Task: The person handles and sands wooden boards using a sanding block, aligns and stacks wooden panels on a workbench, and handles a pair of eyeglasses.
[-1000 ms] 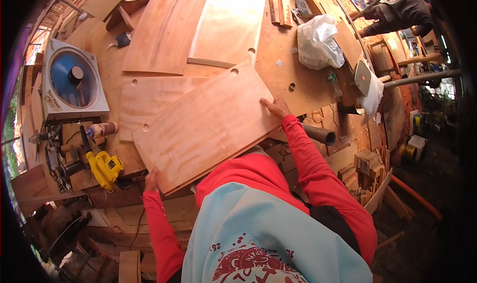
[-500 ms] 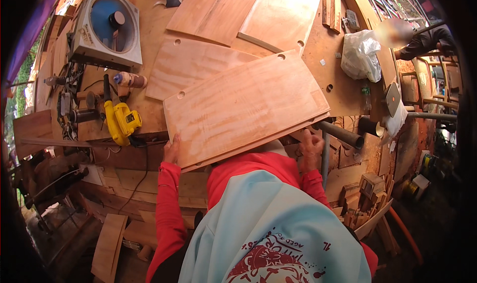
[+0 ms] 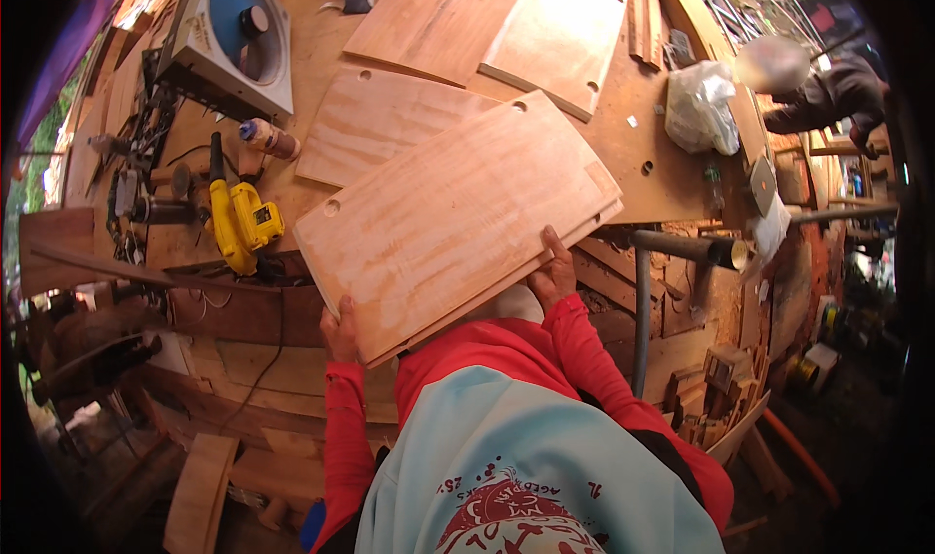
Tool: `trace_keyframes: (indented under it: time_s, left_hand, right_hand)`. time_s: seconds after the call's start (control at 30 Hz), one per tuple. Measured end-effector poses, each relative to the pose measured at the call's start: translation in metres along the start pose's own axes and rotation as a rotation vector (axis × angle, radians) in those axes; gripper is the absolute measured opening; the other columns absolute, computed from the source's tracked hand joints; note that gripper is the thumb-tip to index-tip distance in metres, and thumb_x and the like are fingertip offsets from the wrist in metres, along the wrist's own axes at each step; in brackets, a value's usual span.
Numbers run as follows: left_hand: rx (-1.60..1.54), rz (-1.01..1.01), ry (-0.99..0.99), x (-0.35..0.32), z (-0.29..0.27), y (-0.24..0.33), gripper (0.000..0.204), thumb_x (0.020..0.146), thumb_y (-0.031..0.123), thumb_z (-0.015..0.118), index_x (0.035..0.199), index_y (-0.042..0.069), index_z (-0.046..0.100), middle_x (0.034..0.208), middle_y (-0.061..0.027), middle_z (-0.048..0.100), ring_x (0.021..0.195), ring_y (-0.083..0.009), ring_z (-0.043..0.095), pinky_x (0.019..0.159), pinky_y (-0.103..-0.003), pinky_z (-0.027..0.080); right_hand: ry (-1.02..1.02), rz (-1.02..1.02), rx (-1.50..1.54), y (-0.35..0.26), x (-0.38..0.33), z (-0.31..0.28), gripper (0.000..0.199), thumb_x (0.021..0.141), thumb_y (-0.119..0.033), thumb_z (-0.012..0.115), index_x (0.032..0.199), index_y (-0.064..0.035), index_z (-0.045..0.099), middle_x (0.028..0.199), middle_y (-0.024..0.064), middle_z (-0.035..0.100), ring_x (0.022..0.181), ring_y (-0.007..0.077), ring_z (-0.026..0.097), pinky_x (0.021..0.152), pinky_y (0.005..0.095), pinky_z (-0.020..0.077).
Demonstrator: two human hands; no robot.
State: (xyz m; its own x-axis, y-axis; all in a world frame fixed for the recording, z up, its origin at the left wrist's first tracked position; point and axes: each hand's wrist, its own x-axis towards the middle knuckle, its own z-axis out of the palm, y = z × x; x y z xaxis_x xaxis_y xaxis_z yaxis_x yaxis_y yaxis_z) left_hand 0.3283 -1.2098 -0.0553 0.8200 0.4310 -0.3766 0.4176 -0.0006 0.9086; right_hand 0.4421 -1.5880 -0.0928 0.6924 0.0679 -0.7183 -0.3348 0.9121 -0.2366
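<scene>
I hold a stack of rectangular plywood boards (image 3: 458, 218) with small holes near the corners, tilted over the near edge of a wooden workbench (image 3: 672, 179). My left hand (image 3: 341, 328) grips the stack's lower left corner. Under the near right edge, my right hand (image 3: 553, 274) supports the stack with its fingers. Both forearms wear red sleeves. More plywood panels (image 3: 390, 126) lie flat on the bench just behind the stack.
A yellow power tool (image 3: 242, 225) and a glue bottle (image 3: 268, 137) lie left of the boards. A grey machine with a blue disc (image 3: 234, 43) stands at the back left. A white plastic bag (image 3: 696, 106) sits right; another person (image 3: 828, 92) works beyond it. Metal pipes (image 3: 682, 247) jut out below the bench.
The boards have come toward me and off the bench edge. My right hand slid from the far right corner to the near edge under the stack.
</scene>
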Motion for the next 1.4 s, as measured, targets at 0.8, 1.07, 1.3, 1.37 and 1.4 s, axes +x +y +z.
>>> trace_keyframes:
  time_s: [0.8,1.07,1.3,1.37,1.4]
  left_hand:
    - [-0.283,0.060,0.235,-0.059,0.033,0.036,0.037,0.096,0.022,0.061,0.123,-0.002,0.053,0.107,-0.0043,0.061,0.092,-0.0119,0.058,0.081,-0.026,0.048]
    - [0.041,0.310,0.323,-0.072,0.078,0.108,0.045,0.092,0.026,0.065,0.125,-0.001,0.049,0.109,-0.0057,0.059,0.091,-0.0132,0.055,0.081,-0.027,0.046]
    - [0.052,0.422,0.307,-0.097,0.113,0.174,0.058,0.086,0.031,0.072,0.125,-0.001,0.045,0.114,-0.0098,0.055,0.101,-0.0193,0.052,0.089,-0.034,0.044]
    - [0.033,0.514,0.349,-0.101,0.111,0.181,0.066,0.084,0.031,0.075,0.130,-0.002,0.042,0.118,-0.0111,0.053,0.107,-0.0216,0.052,0.093,-0.035,0.043]
    - [0.031,0.518,0.341,-0.102,0.105,0.180,0.066,0.084,0.031,0.075,0.130,-0.002,0.042,0.118,-0.0111,0.053,0.107,-0.0216,0.052,0.093,-0.035,0.043]
  right_hand:
    - [-0.113,0.184,-0.027,-0.014,0.060,0.024,0.038,0.084,-0.030,0.076,0.113,-0.0106,0.062,0.112,0.0079,0.066,0.106,0.0268,0.061,0.097,0.0468,0.0489]
    - [-0.083,0.192,-0.015,-0.038,0.063,0.070,0.052,0.083,-0.038,0.076,0.122,-0.0099,0.058,0.119,0.0090,0.064,0.110,0.0282,0.059,0.098,0.0473,0.0480]
    - [-0.366,0.200,0.125,-0.055,0.082,0.083,0.056,0.086,-0.042,0.072,0.128,-0.0092,0.056,0.127,0.0100,0.061,0.117,0.0292,0.057,0.101,0.0476,0.0460]
    - [-0.423,0.167,0.169,-0.054,0.073,0.109,0.055,0.087,-0.041,0.071,0.129,-0.0091,0.055,0.127,0.0097,0.061,0.117,0.0291,0.057,0.102,0.0473,0.0458]
    - [-0.480,0.138,0.205,-0.052,0.069,0.123,0.055,0.087,-0.041,0.070,0.129,-0.0090,0.055,0.128,0.0095,0.061,0.117,0.0290,0.057,0.102,0.0470,0.0455]
